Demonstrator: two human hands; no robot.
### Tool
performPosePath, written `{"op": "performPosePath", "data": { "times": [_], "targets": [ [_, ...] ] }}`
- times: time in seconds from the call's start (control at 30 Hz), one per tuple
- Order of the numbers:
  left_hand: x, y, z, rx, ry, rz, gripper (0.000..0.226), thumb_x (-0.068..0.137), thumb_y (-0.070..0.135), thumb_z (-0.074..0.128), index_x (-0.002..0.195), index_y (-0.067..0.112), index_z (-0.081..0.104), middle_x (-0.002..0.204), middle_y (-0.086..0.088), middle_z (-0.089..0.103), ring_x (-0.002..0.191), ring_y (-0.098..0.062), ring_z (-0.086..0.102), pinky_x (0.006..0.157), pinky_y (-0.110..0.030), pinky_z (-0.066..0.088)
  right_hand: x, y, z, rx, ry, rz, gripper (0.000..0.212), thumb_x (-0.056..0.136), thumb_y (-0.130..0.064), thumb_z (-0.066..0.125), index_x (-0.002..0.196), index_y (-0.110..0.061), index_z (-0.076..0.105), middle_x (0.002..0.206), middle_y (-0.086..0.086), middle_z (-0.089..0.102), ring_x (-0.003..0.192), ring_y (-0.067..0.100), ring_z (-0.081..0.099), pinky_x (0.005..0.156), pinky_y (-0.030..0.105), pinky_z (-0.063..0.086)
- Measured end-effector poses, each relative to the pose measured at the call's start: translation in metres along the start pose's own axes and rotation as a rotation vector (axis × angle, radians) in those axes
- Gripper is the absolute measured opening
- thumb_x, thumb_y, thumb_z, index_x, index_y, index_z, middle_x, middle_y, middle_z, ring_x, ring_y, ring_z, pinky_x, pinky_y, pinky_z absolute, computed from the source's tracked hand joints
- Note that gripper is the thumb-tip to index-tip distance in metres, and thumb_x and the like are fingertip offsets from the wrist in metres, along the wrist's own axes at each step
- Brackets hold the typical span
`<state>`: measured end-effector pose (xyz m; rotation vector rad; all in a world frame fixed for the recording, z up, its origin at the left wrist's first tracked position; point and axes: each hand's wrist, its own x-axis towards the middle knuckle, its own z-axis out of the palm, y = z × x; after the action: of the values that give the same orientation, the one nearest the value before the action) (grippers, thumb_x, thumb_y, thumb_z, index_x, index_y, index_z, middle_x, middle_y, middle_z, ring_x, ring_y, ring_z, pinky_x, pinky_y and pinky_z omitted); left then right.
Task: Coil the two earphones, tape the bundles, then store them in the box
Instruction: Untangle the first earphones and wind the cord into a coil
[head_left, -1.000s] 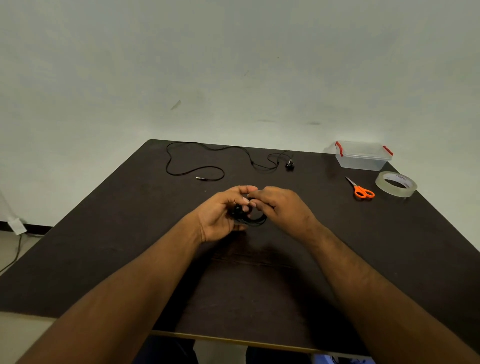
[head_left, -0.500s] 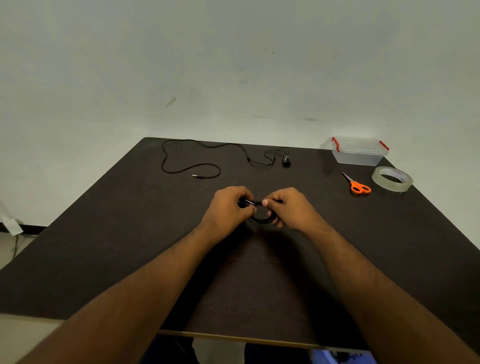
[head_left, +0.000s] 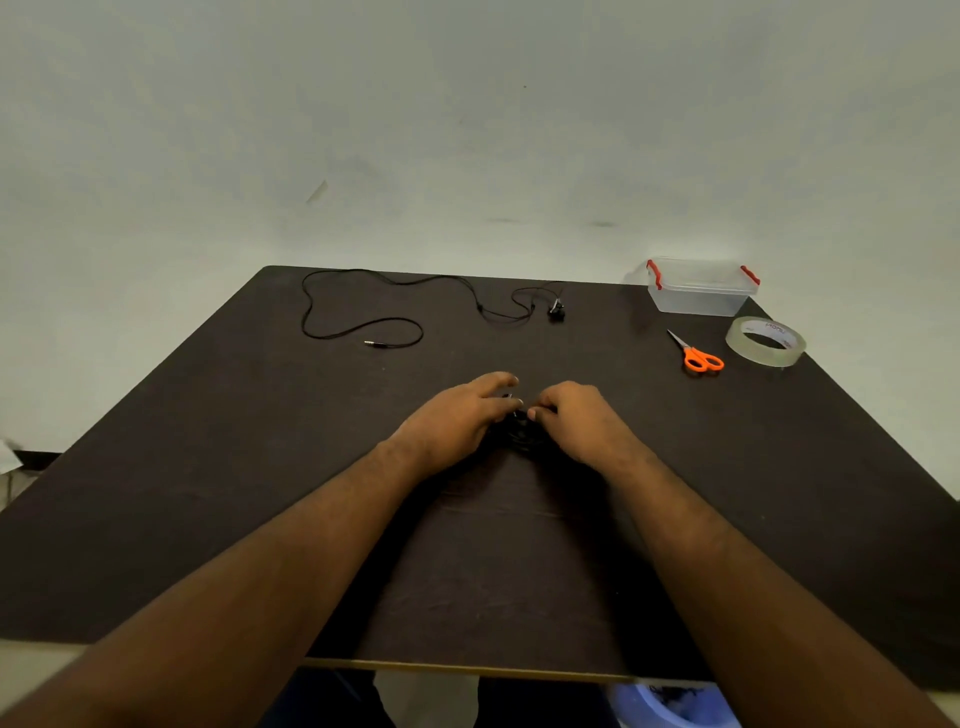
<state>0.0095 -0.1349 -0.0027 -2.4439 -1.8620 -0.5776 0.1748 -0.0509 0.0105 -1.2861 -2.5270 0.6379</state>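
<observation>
Both hands (head_left: 519, 415) on coiled earphone (head_left: 521, 434)

Bare forearms, no sleeves, no watch or rings on left hand (head_left: 457, 421) or right hand (head_left: 584, 421). Dark trousers below.

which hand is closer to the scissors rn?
Right. The right hand is at table centre, on the coiled earphone; the scissors lie further back and to its right. The left hand is on the bundle's other side, further off.
</observation>
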Motion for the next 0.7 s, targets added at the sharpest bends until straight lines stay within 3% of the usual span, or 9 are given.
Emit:
{"op": "performPosePath", "data": {
  "times": [0.07, 0.2, 0.4, 0.53, 0.7],
  "targets": [
    [-0.001, 0.0, 0.003, -0.015, 0.04, 0.003, 0.04, 0.094, 0.003, 0.05, 0.132, 0.011, 0.057, 0.151, -0.012, 0.037, 0.128, -0.027, 0.05, 0.101, -0.035, 0.045, -0.001, 0.0, 0.002, -0.085, 0.034, -0.081, 0.021, 0.096, -0.024, 0.054, 0.096, -0.011, 0.071, 0.088, 0.003, 0.063, 0.081, 0.02, 0.062, 0.071, 0.033, 0.051],
    [-0.003, -0.003, 0.002, -0.043, 0.074, -0.004, 0.03, 0.095, 0.008, 0.054, 0.123, 0.01, 0.065, 0.14, -0.012, 0.05, 0.121, -0.026, 0.055, 0.095, -0.034, 0.048, -0.004, 0.009, 0.009, -0.239, 0.099, -0.22, 0.025, 0.098, -0.029, 0.049, 0.096, -0.015, 0.07, 0.09, -0.001, 0.048, 0.089, 0.019, 0.053, 0.071, 0.03, 0.044],
    [0.0, -0.009, -0.008, 0.153, -0.079, 0.201, 0.032, 0.094, 0.012, 0.052, 0.124, 0.013, 0.064, 0.15, -0.01, 0.039, 0.111, -0.028, 0.06, 0.084, -0.036, 0.053, -0.009, 0.016, 0.014, -0.25, 0.154, -0.299, 0.029, 0.099, -0.027, 0.049, 0.123, -0.021, 0.064, 0.1, 0.004, 0.059, 0.093, 0.021, 0.052, 0.08, 0.033, 0.045],
    [0.003, -0.012, -0.005, 0.156, -0.086, 0.161, 0.035, 0.099, 0.023, 0.045, 0.131, 0.017, 0.058, 0.15, -0.007, 0.036, 0.115, -0.023, 0.057, 0.089, -0.034, 0.05, -0.008, 0.016, 0.014, -0.222, 0.146, -0.306, 0.027, 0.098, -0.026, 0.05, 0.118, -0.019, 0.068, 0.099, 0.004, 0.058, 0.092, 0.02, 0.052, 0.08, 0.031, 0.044],
    [0.0, -0.015, 0.001, -0.017, 0.004, 0.043, 0.032, 0.095, 0.027, 0.058, 0.124, 0.016, 0.064, 0.142, -0.009, 0.046, 0.114, -0.022, 0.057, 0.09, -0.023, 0.039, -0.004, 0.02, 0.013, -0.169, 0.11, -0.328, 0.026, 0.098, -0.023, 0.051, 0.116, -0.019, 0.07, 0.096, 0.002, 0.058, 0.094, 0.021, 0.055, 0.082, 0.031, 0.043]
  ]
}}
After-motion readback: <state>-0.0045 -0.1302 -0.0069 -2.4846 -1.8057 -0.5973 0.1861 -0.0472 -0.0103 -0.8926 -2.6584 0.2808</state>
